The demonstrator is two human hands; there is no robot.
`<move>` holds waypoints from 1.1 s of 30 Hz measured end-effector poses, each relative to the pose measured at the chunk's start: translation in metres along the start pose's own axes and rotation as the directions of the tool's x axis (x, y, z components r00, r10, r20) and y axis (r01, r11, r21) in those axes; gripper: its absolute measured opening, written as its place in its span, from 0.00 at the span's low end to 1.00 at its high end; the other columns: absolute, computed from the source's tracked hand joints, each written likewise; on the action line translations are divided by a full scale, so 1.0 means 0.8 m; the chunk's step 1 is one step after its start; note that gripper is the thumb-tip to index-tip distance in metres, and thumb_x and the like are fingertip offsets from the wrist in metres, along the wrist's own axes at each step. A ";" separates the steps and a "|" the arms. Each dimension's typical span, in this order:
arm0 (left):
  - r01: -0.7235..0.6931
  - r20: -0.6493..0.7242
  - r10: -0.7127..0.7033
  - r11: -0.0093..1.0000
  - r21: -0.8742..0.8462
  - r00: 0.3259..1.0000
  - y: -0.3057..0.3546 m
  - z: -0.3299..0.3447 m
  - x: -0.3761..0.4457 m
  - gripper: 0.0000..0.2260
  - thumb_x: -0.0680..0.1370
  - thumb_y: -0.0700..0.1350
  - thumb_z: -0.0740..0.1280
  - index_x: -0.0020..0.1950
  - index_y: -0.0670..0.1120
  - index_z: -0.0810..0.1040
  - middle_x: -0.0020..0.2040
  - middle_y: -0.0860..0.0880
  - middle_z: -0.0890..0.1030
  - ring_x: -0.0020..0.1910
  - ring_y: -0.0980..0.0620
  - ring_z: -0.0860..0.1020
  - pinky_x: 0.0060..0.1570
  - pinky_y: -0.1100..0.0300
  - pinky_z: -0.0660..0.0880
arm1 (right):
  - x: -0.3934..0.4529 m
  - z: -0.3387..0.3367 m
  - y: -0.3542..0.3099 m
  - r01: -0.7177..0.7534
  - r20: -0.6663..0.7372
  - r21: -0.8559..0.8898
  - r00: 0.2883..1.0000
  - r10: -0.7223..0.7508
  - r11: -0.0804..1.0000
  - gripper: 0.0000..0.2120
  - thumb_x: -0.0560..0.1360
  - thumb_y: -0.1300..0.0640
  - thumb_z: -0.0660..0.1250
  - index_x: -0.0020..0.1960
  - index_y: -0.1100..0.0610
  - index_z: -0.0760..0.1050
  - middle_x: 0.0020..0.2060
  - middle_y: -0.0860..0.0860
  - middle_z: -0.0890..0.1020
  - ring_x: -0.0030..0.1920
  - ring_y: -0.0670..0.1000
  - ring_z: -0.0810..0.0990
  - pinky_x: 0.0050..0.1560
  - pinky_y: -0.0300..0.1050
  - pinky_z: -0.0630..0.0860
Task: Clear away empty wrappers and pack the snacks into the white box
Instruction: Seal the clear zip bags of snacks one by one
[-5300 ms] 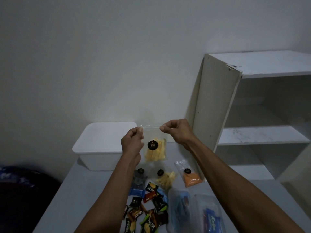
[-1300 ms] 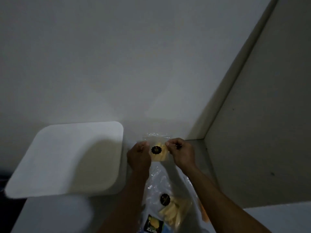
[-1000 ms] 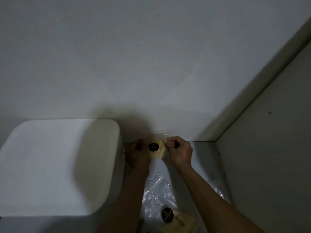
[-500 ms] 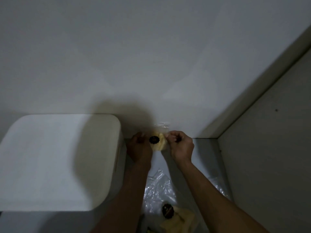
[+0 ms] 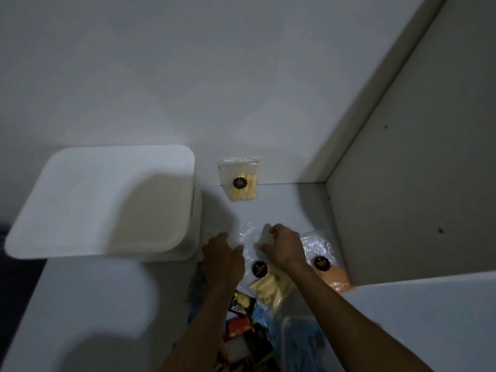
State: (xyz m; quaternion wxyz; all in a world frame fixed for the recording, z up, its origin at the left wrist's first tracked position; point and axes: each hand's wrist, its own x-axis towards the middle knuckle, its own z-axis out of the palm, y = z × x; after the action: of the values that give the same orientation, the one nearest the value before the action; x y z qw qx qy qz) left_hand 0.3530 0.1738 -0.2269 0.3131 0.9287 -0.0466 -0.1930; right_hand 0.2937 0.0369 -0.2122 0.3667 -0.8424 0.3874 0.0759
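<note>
A small clear bag of yellow sticks [image 5: 240, 183] with a black sticker stands propped against the wall, with neither hand on it. Closer to me lies a second clear bag of yellow sticks [image 5: 269, 285]. My left hand [image 5: 223, 255] and my right hand [image 5: 282, 245] each pinch its crinkled clear top. The white box [image 5: 107, 200] sits to the left with its lid on. A bag of orange snack [image 5: 331, 276] lies right of my right wrist. Several small dark wrapped snacks [image 5: 241, 308] are heaped between my forearms.
The tall white side panel of a shelf unit [image 5: 408, 183] closes off the right. The wall runs close behind the table [image 5: 80, 304]. A clear tub with blue items [image 5: 303, 342] sits at the bottom, near my right forearm.
Both hands let go of the first bag, which now leans against the wall. They have drawn back towards me and taken hold of the second bag's top.
</note>
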 end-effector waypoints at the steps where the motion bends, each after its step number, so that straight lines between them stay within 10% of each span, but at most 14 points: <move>1: -0.011 0.026 0.008 0.992 0.127 1.000 -0.010 0.003 -0.005 0.22 0.75 0.54 0.69 0.67 0.47 0.73 0.63 0.45 0.78 0.61 0.44 0.74 0.59 0.47 0.74 | -0.005 0.007 0.002 -0.021 0.027 -0.043 0.999 0.022 0.999 0.25 0.70 0.51 0.75 0.64 0.58 0.75 0.58 0.57 0.81 0.59 0.58 0.79 0.57 0.46 0.75; 8: -0.097 0.096 0.060 0.887 0.452 0.994 -0.035 0.010 -0.004 0.20 0.76 0.54 0.67 0.66 0.50 0.71 0.63 0.48 0.75 0.63 0.44 0.70 0.60 0.49 0.69 | -0.017 0.034 0.010 -0.053 -0.042 -0.126 0.998 0.048 0.991 0.22 0.71 0.53 0.73 0.63 0.54 0.74 0.58 0.55 0.79 0.60 0.60 0.76 0.58 0.52 0.75; 15: -0.083 0.067 0.061 0.912 0.401 0.996 -0.039 0.012 -0.001 0.19 0.76 0.55 0.66 0.64 0.50 0.73 0.59 0.47 0.78 0.60 0.44 0.72 0.58 0.48 0.70 | -0.011 0.030 0.018 -0.030 -0.025 0.123 0.999 0.033 0.992 0.06 0.74 0.64 0.68 0.45 0.56 0.82 0.37 0.46 0.80 0.41 0.46 0.80 0.34 0.25 0.68; 19: -0.065 0.048 0.055 0.969 0.236 0.997 -0.022 0.004 -0.008 0.22 0.76 0.59 0.64 0.66 0.51 0.73 0.61 0.46 0.77 0.60 0.43 0.72 0.60 0.46 0.71 | -0.021 0.001 0.015 0.033 -0.054 0.252 0.998 -0.021 0.967 0.05 0.76 0.63 0.68 0.41 0.61 0.76 0.32 0.43 0.77 0.34 0.41 0.75 0.34 0.23 0.68; 24: -0.096 -0.012 0.095 0.983 -0.159 0.995 0.008 -0.019 -0.026 0.28 0.73 0.63 0.66 0.69 0.50 0.70 0.62 0.44 0.76 0.60 0.43 0.75 0.57 0.43 0.75 | -0.050 -0.038 0.007 0.135 -0.128 0.460 0.988 -0.086 0.878 0.05 0.75 0.57 0.72 0.43 0.57 0.78 0.39 0.53 0.85 0.42 0.53 0.84 0.47 0.51 0.82; 33: -0.258 -0.186 0.180 0.744 -0.617 0.966 0.081 -0.130 -0.109 0.09 0.79 0.47 0.68 0.57 0.46 0.79 0.49 0.49 0.83 0.51 0.49 0.81 0.48 0.60 0.73 | -0.169 -0.118 -0.017 0.294 -0.237 0.693 0.955 -0.177 0.658 0.09 0.75 0.59 0.71 0.50 0.64 0.77 0.44 0.55 0.85 0.45 0.49 0.84 0.47 0.40 0.79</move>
State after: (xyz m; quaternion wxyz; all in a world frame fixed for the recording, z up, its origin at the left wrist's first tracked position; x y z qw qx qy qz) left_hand 0.3150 0.1988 -0.0831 0.6313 0.7652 -0.0693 -0.1055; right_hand 0.1953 0.0594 -0.0808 0.6447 -0.6764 0.2991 -0.1933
